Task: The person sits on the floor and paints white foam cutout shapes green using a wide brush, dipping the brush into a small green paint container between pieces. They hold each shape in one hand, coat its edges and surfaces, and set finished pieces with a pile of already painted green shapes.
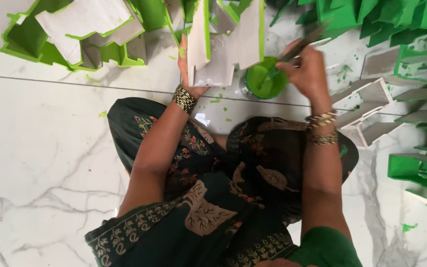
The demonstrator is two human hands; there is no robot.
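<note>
My left hand grips a white, house-shaped wooden piece with green edges, holding it upright over the floor. My right hand is closed on a thin paintbrush whose tip dips into a round can of bright green paint. The can stands on the marble floor just in front of my knees, between both hands. Beaded bangles sit on both wrists. I am seated on the floor in dark floral clothing.
Several green-painted pieces lie at the top left and along the right side. Unpainted white box-like pieces lie to the right of my right wrist. Green paint drips speckle the white marble floor.
</note>
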